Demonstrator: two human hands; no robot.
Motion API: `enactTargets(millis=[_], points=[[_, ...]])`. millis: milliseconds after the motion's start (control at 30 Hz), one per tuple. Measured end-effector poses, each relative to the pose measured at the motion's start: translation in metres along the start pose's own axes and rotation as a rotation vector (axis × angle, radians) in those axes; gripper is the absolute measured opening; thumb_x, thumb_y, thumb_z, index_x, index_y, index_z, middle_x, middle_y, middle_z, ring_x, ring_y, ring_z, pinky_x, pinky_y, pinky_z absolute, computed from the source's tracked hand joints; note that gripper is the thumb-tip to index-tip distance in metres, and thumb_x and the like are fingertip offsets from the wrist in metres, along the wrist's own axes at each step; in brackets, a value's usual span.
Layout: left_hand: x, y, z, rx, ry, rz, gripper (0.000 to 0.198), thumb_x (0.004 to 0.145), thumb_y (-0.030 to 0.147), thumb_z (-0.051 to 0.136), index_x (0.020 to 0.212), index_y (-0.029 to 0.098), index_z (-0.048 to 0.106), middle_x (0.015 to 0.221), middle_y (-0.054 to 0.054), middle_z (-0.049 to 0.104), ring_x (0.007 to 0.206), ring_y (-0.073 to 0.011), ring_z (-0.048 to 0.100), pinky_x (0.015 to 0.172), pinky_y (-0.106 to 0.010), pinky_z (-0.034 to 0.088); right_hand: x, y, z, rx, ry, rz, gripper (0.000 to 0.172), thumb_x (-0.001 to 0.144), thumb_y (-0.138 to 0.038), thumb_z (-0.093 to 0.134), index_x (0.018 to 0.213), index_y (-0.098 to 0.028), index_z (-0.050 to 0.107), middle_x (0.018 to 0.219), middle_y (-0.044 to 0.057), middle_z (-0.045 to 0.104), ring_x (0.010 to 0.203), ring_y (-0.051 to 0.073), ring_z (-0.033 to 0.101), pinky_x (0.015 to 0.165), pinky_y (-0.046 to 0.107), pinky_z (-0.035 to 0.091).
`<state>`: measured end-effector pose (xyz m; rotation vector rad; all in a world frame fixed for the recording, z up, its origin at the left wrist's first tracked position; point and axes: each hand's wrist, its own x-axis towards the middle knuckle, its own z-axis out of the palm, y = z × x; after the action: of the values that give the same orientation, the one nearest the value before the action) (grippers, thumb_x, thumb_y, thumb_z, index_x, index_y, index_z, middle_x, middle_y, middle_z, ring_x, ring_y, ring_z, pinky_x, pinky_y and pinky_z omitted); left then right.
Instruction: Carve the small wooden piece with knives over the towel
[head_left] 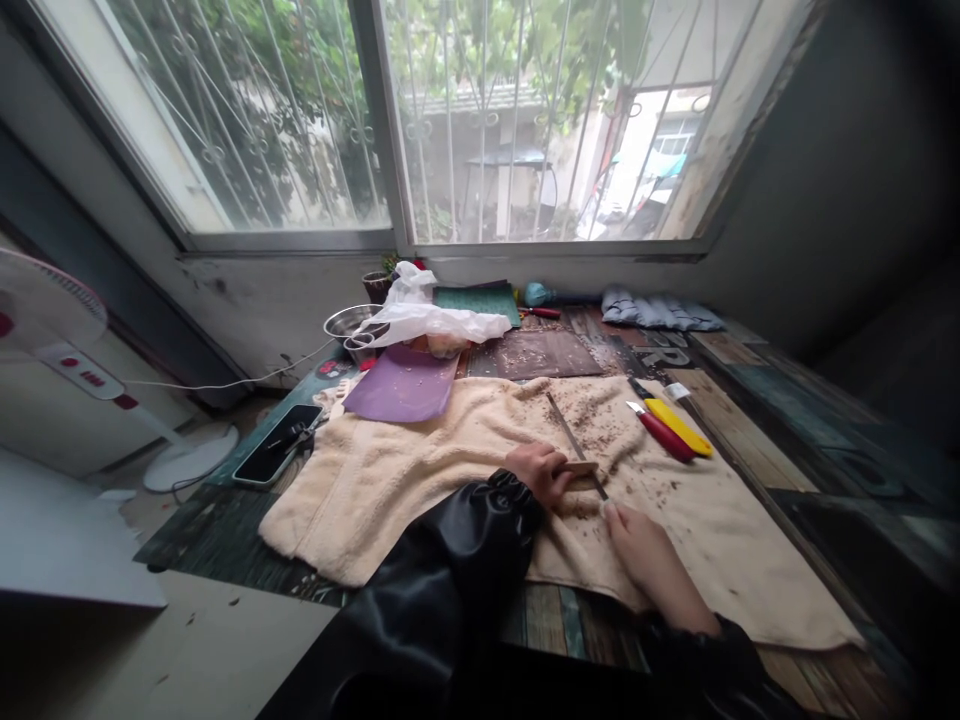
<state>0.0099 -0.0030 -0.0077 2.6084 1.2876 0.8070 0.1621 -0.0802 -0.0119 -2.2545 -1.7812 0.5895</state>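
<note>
My left hand is closed around a small, flat piece of wood, which sticks out past the fingers to the right. In my right hand is the near end of a thin dark file, gripped between the fingers. The file slants away to the upper left and crosses the wood; whether the two touch I cannot tell. Beneath both hands a beige towel lies rumpled and sprinkled with brown shavings. Right of the hands rest a red-handled carving knife and a yellow-handled cutter.
A purple sheet overlaps the towel's far left part. Behind it stand a metal bowl and a white plastic bag. A phone with keys on it lies at the left table edge. Farther left is a fan.
</note>
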Motion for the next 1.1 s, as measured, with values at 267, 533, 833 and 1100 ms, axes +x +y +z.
enactTargets(millis=[267,533,833,1100], points=[[0.002,-0.004,0.002,0.004,-0.025,-0.079,0.024,0.073,0.041,0.048,0.076,0.022,0.061,0.073,-0.001,0.058,0.069,-0.0143,0.052,0.060,-0.026,0.038,-0.002,0.001,0.001,0.007,-0.006,0.022,0.038,0.082,-0.034,0.023,0.073,-0.017,0.056,0.074,0.009,0.062,0.069,0.017,0.054,0.059,0.023,0.033],[0.002,-0.002,0.001,-0.005,-0.019,0.010,0.020,0.072,0.037,0.050,0.070,0.020,0.060,0.071,-0.001,0.058,0.070,-0.0127,0.052,0.060,-0.024,0.037,-0.002,-0.001,0.003,-0.005,-0.004,0.047,0.040,0.083,-0.035,0.020,0.075,-0.017,0.055,0.078,0.010,0.063,0.072,0.017,0.055,0.060,0.023,0.033],[0.003,-0.006,0.006,-0.006,0.056,-0.145,0.024,0.074,0.041,0.047,0.074,0.021,0.060,0.072,-0.001,0.058,0.069,-0.0138,0.052,0.061,-0.025,0.038,-0.014,-0.003,0.002,-0.036,-0.043,0.067,0.041,0.083,-0.035,0.019,0.075,-0.017,0.055,0.077,0.011,0.062,0.074,0.019,0.055,0.061,0.025,0.033],[0.001,-0.006,0.007,0.002,0.062,-0.035,0.024,0.074,0.040,0.047,0.068,0.021,0.059,0.068,-0.001,0.057,0.066,-0.0126,0.051,0.058,-0.024,0.036,-0.014,-0.003,0.001,-0.067,-0.025,0.053,0.044,0.083,-0.035,0.018,0.077,-0.017,0.057,0.078,0.012,0.063,0.074,0.019,0.056,0.061,0.025,0.033]])
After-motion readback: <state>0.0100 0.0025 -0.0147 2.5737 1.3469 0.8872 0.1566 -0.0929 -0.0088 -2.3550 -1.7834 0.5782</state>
